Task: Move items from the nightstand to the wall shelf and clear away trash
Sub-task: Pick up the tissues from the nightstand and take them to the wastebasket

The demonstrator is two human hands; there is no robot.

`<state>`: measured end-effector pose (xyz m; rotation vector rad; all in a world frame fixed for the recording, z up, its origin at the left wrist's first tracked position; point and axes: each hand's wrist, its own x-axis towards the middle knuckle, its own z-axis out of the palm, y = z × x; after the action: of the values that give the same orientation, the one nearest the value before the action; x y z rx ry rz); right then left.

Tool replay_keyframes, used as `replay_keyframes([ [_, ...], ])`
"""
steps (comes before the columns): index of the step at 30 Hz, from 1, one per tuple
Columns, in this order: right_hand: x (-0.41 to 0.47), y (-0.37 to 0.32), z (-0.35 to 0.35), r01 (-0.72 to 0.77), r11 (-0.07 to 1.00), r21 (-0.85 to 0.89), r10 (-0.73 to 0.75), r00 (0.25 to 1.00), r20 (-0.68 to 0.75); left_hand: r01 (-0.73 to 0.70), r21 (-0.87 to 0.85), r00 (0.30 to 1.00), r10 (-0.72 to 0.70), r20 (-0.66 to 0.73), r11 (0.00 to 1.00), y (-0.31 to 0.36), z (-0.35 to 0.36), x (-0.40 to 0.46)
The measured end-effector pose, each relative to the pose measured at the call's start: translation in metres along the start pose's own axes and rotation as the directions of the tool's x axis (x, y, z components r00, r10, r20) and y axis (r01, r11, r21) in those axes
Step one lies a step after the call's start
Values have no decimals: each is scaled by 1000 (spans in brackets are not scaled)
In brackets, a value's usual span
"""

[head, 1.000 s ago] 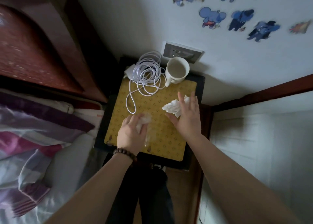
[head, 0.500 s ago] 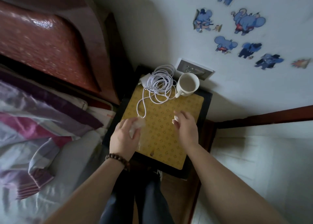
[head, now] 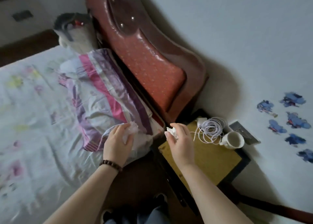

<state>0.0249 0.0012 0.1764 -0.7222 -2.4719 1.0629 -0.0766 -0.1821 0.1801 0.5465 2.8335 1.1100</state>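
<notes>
Beside the nightstand (head: 218, 162), left hand (head: 116, 143) clutching clear plastic wrap (head: 133, 130), right hand (head: 180, 141) gripping crumpled tissue (head: 171, 131).

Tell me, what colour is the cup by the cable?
White, seen from the head camera: the cup.

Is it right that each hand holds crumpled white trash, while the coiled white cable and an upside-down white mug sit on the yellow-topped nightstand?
Not quite: the head view shows the white ceramic mug upright, its mouth open upward. The rest stands: left hand and right hand hold trash, and the coiled white cable lies on the yellow-topped nightstand.
</notes>
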Motion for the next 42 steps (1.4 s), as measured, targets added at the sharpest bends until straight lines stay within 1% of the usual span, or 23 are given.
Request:
replay_keyframes([
  [4,0,-61,41,128,989,70,-135,986,102,121,-4,979,-120,-167,993,-42,-64,-19],
  [6,-7,-94,65,204,975,87,-215,965,148,196,-26,949,-196,-248,980,-66,-97,-36],
  [9,-31,-145,103,280,954,104,-297,927,231,291,-61,883,-292,-367,955,-102,-144,-70],
  [11,-55,-182,131,332,934,132,-357,889,288,327,-83,837,-329,-437,941,-127,-177,-98],
  [14,-104,-239,175,397,900,180,-436,825,361,377,-69,775,-355,-523,924,-167,-227,-148],
  [18,-191,-310,235,468,844,261,-535,711,456,423,-106,674,-391,-627,900,-223,-292,-227],
  [21,-262,-356,279,519,792,322,-603,585,542,478,-193,562,-467,-683,857,-267,-333,-292],
  [26,-375,-429,343,590,696,410,-682,364,634,569,-292,336,-541,-771,769,-331,-394,-397],
  [30,-451,-482,382,645,587,489,-743,188,642,639,-377,128,-576,-807,670,-369,-434,-470],
  [33,-497,-513,411,652,520,552,-768,73,637,674,-436,-7,-586,-811,596,-393,-457,-515],
  [36,-537,-541,444,654,468,594,-774,-20,633,696,-473,-106,-575,-811,540,-418,-478,-552],
  [42,-613,-606,525,602,417,681,-774,-157,613,731,-536,-273,-539,-797,423,-486,-531,-604],
])
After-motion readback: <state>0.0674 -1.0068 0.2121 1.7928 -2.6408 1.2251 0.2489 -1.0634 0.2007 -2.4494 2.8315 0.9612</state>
